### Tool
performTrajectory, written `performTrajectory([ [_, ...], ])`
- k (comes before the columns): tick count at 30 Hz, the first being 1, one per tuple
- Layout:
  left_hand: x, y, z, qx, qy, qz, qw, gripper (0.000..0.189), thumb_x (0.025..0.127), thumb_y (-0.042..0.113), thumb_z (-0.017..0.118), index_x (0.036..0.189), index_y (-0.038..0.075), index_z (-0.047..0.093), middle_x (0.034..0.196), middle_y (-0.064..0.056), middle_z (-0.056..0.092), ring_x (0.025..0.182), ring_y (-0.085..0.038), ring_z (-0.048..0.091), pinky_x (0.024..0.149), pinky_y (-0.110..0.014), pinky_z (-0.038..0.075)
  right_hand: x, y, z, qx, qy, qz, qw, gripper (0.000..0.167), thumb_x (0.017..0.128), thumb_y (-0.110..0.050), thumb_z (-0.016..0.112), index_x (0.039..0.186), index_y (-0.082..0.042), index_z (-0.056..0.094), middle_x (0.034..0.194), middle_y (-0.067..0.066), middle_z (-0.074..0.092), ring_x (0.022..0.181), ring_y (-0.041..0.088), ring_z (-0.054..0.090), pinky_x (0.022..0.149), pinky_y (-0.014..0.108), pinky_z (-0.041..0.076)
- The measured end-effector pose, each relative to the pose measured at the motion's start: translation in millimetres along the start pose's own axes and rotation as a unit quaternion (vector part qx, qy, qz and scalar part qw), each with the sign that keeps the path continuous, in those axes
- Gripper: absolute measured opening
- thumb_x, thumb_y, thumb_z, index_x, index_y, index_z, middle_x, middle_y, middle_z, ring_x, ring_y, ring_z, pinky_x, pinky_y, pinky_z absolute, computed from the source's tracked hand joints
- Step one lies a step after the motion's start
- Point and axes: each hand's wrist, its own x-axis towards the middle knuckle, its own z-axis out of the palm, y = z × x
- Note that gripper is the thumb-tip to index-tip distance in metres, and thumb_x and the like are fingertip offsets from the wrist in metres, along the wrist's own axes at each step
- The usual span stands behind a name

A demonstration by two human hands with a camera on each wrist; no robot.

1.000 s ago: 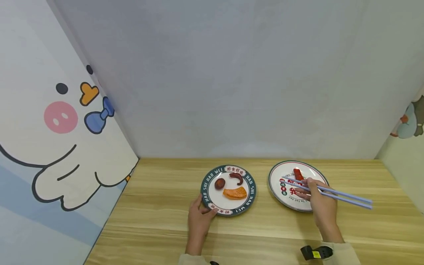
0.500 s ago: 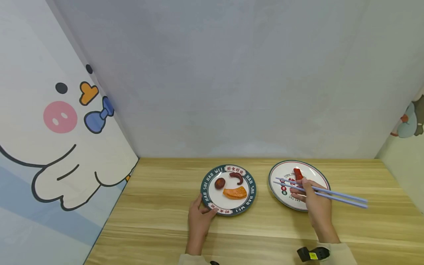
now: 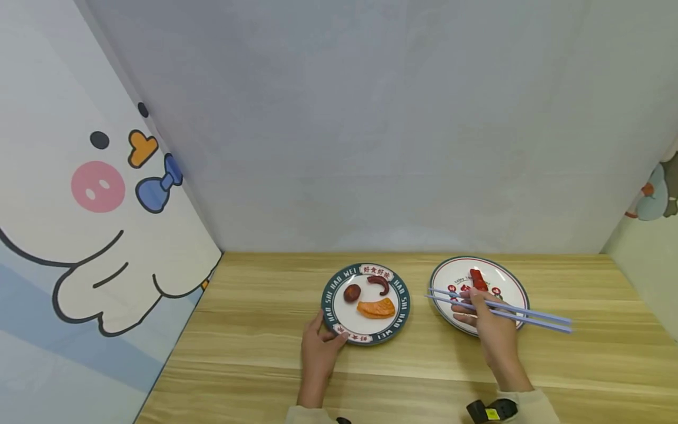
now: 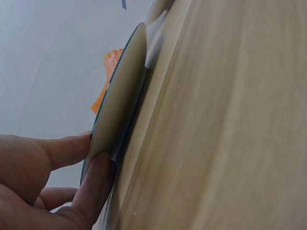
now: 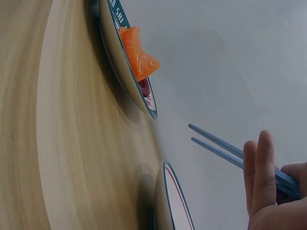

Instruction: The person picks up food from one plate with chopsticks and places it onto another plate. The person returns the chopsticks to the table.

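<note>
My left hand (image 3: pixel 319 353) pinches the near-left rim of a green-rimmed plate (image 3: pixel 329 315), thumb on the rim and a finger against its underside in the left wrist view. On that plate lie an orange salmon-like slice (image 3: pixel 376 308), a brown round piece (image 3: pixel 352 293) and a dark curled tentacle-like piece (image 3: pixel 378 284). My right hand (image 3: pixel 495 335) holds a pair of light blue chopsticks (image 3: pixel 535 318) above the white plate (image 3: pixel 511 282) on the right. Their tips stand slightly apart over its left edge, with nothing between them. A red food piece (image 3: pixel 477 278) lies on this plate, partly hidden by the hand.
Both plates stand on a wooden table (image 3: pixel 249 330), near its back edge. Behind them rises a grey wall (image 3: pixel 371 147). A cartoon-printed panel (image 3: pixel 106 235) borders the left side, and another wall (image 3: pixel 651 259) closes the right.
My right hand has moved left with the chopsticks, so their tips now reach the white plate's left edge. The left hand, both plates and the food pieces have stayed in place.
</note>
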Motion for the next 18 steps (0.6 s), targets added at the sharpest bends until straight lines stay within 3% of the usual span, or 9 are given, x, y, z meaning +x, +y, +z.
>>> performTrajectory([
  [11, -0.2, 1.5, 0.0, 0.005, -0.001, -0.001, 1.0000, 0.078, 0.084, -0.007, 0.082, 0.153, -0.012, 0.045, 0.145, -0.028, 0.053, 0.090, -0.022, 0.067, 0.066, -0.021, 0.057, -2.4, 0.0, 10.4, -0.016, -0.007, 0.037, 0.9991, 0.037, 0.113, -0.012, 0.049, 0.125, 0.020, 0.060, 0.089, -0.006, 0.076, 0.077, 0.008, 0.077, 0.075, 0.027, 0.065],
  [18, 1.0, -2.1, 0.5, 0.003, -0.002, 0.003, 1.0000, 0.078, 0.084, -0.008, 0.082, 0.152, -0.012, 0.045, 0.144, -0.028, 0.054, 0.088, -0.020, 0.066, 0.065, -0.019, 0.056, -4.0, 4.2, 17.5, -0.001, -0.015, 0.029, 0.9995, 0.027, 0.112, -0.010, 0.049, 0.109, 0.008, 0.069, 0.091, -0.005, 0.076, 0.078, 0.010, 0.076, 0.076, 0.028, 0.066],
])
